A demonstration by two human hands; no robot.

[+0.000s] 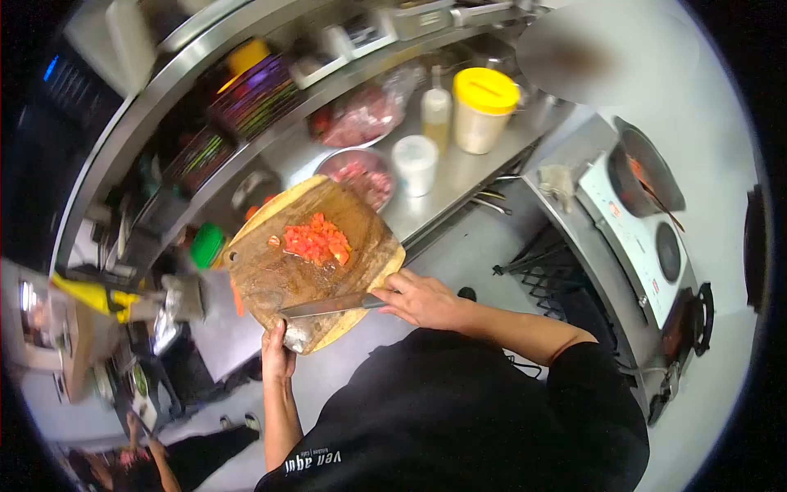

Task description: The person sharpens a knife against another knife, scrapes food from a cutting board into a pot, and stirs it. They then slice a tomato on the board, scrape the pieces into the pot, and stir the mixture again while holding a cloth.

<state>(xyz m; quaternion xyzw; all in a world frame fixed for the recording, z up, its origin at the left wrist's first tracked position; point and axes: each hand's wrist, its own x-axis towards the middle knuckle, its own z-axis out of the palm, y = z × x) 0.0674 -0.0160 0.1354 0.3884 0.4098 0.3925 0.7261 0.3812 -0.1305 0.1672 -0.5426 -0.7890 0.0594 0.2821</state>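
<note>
A wooden cutting board [287, 283] is held up in front of me, tilted in this view. Chopped tomato [318, 240] sits in a heap on its middle. My left hand [277, 354] grips the board's lower-left edge, thumb on top and the other fingers hidden underneath. At the right edge, my right hand [420, 300] is closed around the handle of a knife [324, 307], fingers right at the board's rim. The blade lies across the lower part of the board and points left. Beyond the board, a metal bowl [389, 197] holds pieces of raw meat.
On the steel counter [443, 197] stand a white tub [416, 164], a squeeze bottle [436, 111] and a yellow-lidded container [485, 111]. To the right, a pan [648, 176] with red food sits on a white cooktop [635, 238]. Another person [164, 459] is at lower left.
</note>
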